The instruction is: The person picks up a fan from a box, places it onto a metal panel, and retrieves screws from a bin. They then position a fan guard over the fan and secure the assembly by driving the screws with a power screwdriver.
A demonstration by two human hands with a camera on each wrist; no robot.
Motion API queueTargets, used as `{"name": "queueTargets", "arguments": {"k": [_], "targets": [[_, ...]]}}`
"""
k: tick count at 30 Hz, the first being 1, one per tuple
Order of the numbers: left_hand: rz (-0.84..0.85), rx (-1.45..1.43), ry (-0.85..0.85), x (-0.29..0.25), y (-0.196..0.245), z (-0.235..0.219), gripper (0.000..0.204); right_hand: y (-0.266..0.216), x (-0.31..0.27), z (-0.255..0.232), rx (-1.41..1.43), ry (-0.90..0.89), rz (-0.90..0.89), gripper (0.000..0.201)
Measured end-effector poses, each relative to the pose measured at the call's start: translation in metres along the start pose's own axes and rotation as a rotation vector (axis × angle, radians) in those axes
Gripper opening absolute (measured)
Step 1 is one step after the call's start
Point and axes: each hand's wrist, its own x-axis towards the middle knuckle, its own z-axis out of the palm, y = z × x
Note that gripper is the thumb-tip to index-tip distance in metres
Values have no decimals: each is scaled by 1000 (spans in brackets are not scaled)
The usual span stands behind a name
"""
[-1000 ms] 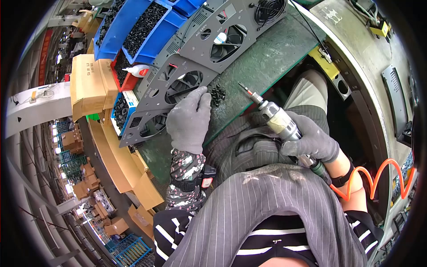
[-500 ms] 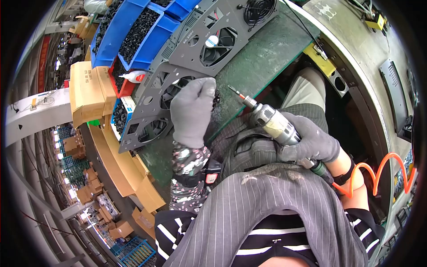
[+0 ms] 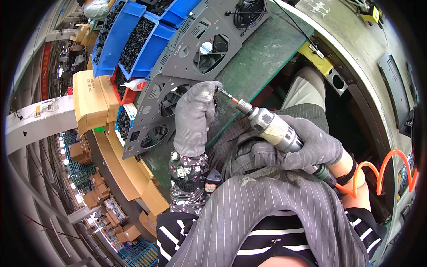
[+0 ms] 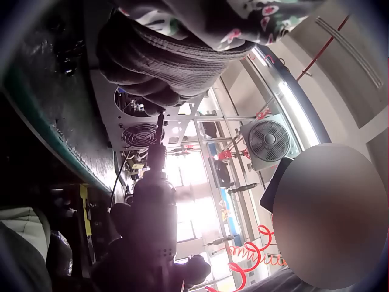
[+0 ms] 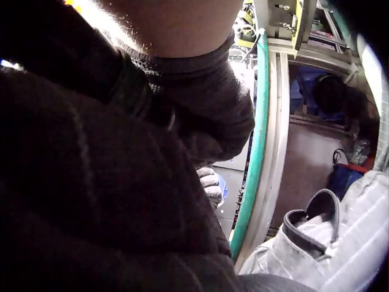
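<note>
A green workbench [image 3: 262,53] is stretching across the top of the head view, carrying several grey fan panels [image 3: 209,44] with round cut-outs and black fans. Blue bins [image 3: 133,40] of small black parts are sitting at its far edge, with cardboard boxes [image 3: 91,100] beside them and a white glue bottle [image 3: 133,83] lying in a red tray. An orange coiled air hose [image 3: 382,171] is looping off to the person's right.

The pneumatic screwdriver [image 3: 273,127] is lying tilted above the person's lap, its bit [image 3: 224,94] pointing toward the bench edge. The right hand [image 3: 313,144], in a grey glove, is wrapping its fingers round the tool's rear body. The left hand [image 3: 195,115], also gloved, is curling at the bit's tip, its fingertips [image 4: 159,106] pinching there in the left wrist view; what they are pinching is too small to tell. The two hands are apart, joined only by the tool. A scatter of black screws [image 3: 215,97] is lying on the bench just behind the left hand.
</note>
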Motion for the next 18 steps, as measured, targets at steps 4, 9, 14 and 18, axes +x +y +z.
{"name": "queueTargets", "arguments": {"k": [4, 9, 14, 18], "targets": [[49, 176, 77, 3, 3, 12, 20, -15, -6, 1, 9, 27, 57, 68], [40, 220, 58, 9, 6, 11, 14, -23, -5, 2, -122, 74, 100, 65], [14, 257, 46, 17, 12, 18, 21, -12, -2, -9, -402, 150, -113, 64], [474, 595, 153, 23, 17, 25, 26, -32, -5, -17, -328, 359, 53, 65]]}}
